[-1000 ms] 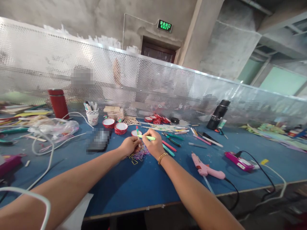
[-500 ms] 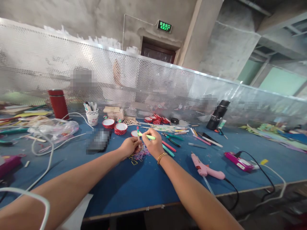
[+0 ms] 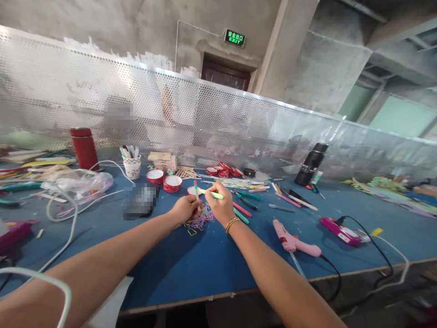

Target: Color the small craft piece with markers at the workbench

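Note:
My left hand (image 3: 183,210) pinches a slim craft stick (image 3: 196,192) upright, its upper end coloured red and green above a pale lower part. My right hand (image 3: 220,204) grips a yellow-green marker (image 3: 216,195) like a pen, the tip pointing left right beside the stick; whether it touches cannot be told. Below both hands lies a pile of small coloured loops (image 3: 202,221), pink, purple and yellow. Behind the stick, a round red-rimmed white piece (image 3: 191,190) is partly hidden. A red marker (image 3: 242,209) and a teal marker (image 3: 241,216) lie right of my right hand.
Red-rimmed round pieces (image 3: 172,183), a phone (image 3: 141,200) and a cup of pens (image 3: 131,166) stand left. A pink glue gun (image 3: 296,242) and its cord lie right, near a purple power strip (image 3: 339,231). A perforated metal screen (image 3: 211,114) borders the back.
My right hand has drawn slightly right, and the marker's tip with it, off the coloured part of the stick. My left hand still holds the stick in nearly the same place.

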A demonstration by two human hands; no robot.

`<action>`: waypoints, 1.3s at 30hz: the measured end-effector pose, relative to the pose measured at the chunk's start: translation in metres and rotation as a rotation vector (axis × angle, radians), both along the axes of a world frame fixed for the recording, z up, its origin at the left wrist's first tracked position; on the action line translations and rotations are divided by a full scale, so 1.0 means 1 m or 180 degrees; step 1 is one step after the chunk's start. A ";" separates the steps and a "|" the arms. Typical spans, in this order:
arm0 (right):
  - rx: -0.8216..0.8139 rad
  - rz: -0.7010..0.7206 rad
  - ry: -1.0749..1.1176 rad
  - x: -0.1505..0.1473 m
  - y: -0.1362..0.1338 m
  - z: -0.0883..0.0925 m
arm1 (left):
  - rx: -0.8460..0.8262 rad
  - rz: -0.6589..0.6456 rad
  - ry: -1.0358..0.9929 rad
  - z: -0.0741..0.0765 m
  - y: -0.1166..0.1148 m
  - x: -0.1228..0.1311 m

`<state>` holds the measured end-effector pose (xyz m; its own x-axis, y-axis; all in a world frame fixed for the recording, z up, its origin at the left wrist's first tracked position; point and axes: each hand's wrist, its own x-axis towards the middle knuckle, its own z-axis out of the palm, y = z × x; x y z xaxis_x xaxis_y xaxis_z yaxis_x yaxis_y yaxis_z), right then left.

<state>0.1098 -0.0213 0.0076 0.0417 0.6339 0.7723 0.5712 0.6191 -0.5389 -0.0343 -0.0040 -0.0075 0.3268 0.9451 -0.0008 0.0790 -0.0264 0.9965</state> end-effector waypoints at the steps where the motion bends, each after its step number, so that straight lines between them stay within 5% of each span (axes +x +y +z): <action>1: 0.0005 -0.0009 0.0012 0.000 0.000 0.000 | 0.0000 -0.0005 0.0016 0.000 0.000 0.000; 39: -0.0121 0.0198 0.0024 0.001 -0.001 -0.004 | -0.0114 0.0020 -0.0139 0.002 -0.004 0.002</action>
